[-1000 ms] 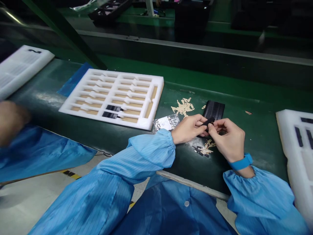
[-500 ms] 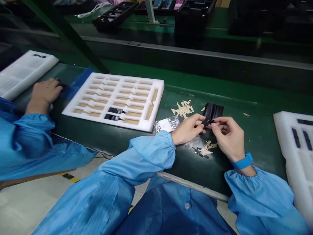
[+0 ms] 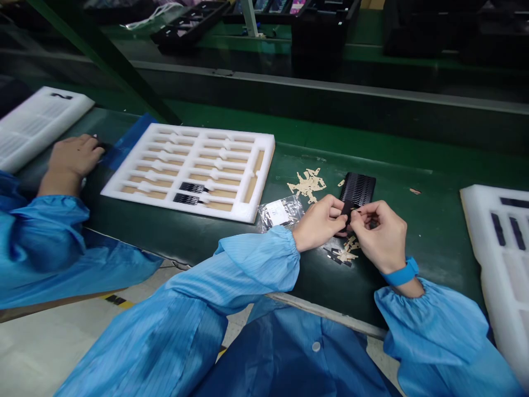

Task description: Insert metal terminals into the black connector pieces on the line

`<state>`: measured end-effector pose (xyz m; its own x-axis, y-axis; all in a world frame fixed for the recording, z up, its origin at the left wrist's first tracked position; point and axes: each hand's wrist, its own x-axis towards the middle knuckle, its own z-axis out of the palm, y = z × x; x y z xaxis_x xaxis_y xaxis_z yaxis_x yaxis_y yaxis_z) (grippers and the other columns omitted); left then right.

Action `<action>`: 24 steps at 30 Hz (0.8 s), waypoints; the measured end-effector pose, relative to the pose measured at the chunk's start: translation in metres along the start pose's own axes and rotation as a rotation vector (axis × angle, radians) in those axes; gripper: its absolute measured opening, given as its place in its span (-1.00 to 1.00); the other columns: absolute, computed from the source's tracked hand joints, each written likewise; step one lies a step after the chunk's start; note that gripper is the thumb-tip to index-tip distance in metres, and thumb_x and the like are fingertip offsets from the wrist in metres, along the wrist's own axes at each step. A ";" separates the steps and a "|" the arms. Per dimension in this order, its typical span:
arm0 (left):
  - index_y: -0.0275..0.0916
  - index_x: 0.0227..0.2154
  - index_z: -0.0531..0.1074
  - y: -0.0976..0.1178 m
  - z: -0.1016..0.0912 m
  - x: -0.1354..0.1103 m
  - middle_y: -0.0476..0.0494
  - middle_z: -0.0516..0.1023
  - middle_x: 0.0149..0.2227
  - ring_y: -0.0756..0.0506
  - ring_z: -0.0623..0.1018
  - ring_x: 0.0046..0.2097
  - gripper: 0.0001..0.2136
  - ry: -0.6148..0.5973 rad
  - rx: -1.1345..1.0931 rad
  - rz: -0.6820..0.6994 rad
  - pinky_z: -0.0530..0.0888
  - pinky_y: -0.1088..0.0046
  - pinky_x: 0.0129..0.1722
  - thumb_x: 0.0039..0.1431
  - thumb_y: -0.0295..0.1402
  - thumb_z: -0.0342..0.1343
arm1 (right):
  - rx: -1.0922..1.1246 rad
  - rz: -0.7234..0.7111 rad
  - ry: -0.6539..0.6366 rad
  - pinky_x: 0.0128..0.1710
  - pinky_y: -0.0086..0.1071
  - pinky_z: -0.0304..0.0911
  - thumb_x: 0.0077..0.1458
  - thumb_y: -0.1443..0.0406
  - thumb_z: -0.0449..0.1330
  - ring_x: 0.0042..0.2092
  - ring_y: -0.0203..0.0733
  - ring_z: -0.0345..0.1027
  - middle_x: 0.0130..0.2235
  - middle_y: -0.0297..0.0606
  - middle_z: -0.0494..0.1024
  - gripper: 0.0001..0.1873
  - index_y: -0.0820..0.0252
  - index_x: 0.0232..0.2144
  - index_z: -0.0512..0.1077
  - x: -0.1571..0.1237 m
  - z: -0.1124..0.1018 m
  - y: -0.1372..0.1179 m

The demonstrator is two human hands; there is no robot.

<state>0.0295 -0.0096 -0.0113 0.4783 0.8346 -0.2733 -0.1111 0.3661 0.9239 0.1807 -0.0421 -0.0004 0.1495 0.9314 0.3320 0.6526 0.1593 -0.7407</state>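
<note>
My left hand (image 3: 319, 225) is closed on a small flat black piece (image 3: 347, 208), thumb and fingers pinching it. Close against it, my right hand (image 3: 382, 234) is pinched too; whatever lies between its fingertips is too small to make out. Just beyond the fingers a black slotted block (image 3: 360, 188) rests on the green work surface (image 3: 397, 292), partly covered by the held piece. Cream-coloured small flat pieces (image 3: 308, 183) lie in a pile beyond my left hand. A second pile of cream and black bits (image 3: 341, 255) is below my fingers.
Left of my hands are a clear plastic bag (image 3: 281, 212) and a white foam tray (image 3: 243, 212) with two black comb-like parts. Another foam tray (image 3: 475, 220) stands at the right. A co-worker's hand (image 3: 74, 157) is at the far left, near a blue sheet (image 3: 130, 140).
My right hand has shifted slightly left, closer to my left hand. The black piece has turned more upright in the view, and both hands are slightly lower.
</note>
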 end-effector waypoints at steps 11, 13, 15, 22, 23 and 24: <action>-0.29 -0.18 0.30 -0.009 0.005 -0.005 -0.15 0.59 -0.23 -0.01 0.63 -0.26 -0.86 0.060 0.105 0.135 0.62 0.38 -0.20 0.24 -0.47 0.12 | 0.048 0.112 0.068 -0.52 -0.38 0.24 0.03 0.28 0.27 -0.52 -0.27 0.31 -0.51 -0.35 0.46 -0.89 0.14 -0.44 0.38 -0.003 0.003 -0.001; -0.28 -0.16 0.32 -0.010 0.002 -0.005 -0.16 0.60 -0.20 -0.01 0.63 -0.23 -0.86 0.077 0.198 0.182 0.60 0.41 -0.15 0.25 -0.44 0.12 | 0.072 0.111 0.049 -0.51 -0.38 0.24 0.03 0.27 0.27 -0.51 -0.27 0.31 -0.49 -0.34 0.47 -0.89 0.14 -0.43 0.39 -0.002 0.002 0.000; -0.27 -0.13 0.35 -0.009 0.000 -0.005 -0.16 0.61 -0.18 -0.02 0.64 -0.19 -0.85 0.094 0.280 0.229 0.58 0.43 -0.10 0.26 -0.42 0.13 | 0.102 0.113 0.032 -0.51 -0.39 0.25 0.04 0.26 0.27 -0.49 -0.27 0.31 -0.48 -0.33 0.48 -0.88 0.15 -0.43 0.40 -0.001 0.001 0.000; -0.19 -0.01 0.45 0.001 -0.007 -0.011 -0.13 0.62 -0.08 -0.07 0.63 -0.07 -0.77 0.109 0.583 0.390 0.53 0.45 -0.01 0.31 -0.35 0.07 | 0.271 0.197 0.009 -0.49 -0.39 0.30 0.02 0.25 0.30 -0.47 -0.26 0.34 -0.46 -0.33 0.48 -0.86 0.16 -0.42 0.41 0.003 0.000 0.002; -0.17 -0.01 0.47 0.002 -0.008 -0.012 -0.12 0.63 -0.07 -0.08 0.63 -0.07 -0.77 0.121 0.635 0.398 0.52 0.44 0.00 0.31 -0.34 0.08 | 0.283 0.207 0.006 -0.48 -0.39 0.31 0.02 0.25 0.30 -0.47 -0.26 0.35 -0.46 -0.33 0.48 -0.86 0.16 -0.42 0.41 0.003 0.000 0.003; -0.14 -0.01 0.48 0.003 -0.008 -0.013 -0.10 0.63 -0.08 -0.09 0.63 -0.07 -0.77 0.131 0.664 0.399 0.51 0.43 0.01 0.30 -0.34 0.09 | 0.287 0.212 0.002 -0.46 -0.38 0.32 0.03 0.25 0.30 -0.46 -0.26 0.36 -0.44 -0.32 0.49 -0.86 0.17 -0.41 0.42 0.003 0.000 0.004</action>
<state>0.0158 -0.0156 -0.0072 0.4004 0.9083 0.1216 0.3114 -0.2596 0.9141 0.1838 -0.0387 -0.0028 0.2609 0.9531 0.1537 0.3720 0.0477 -0.9270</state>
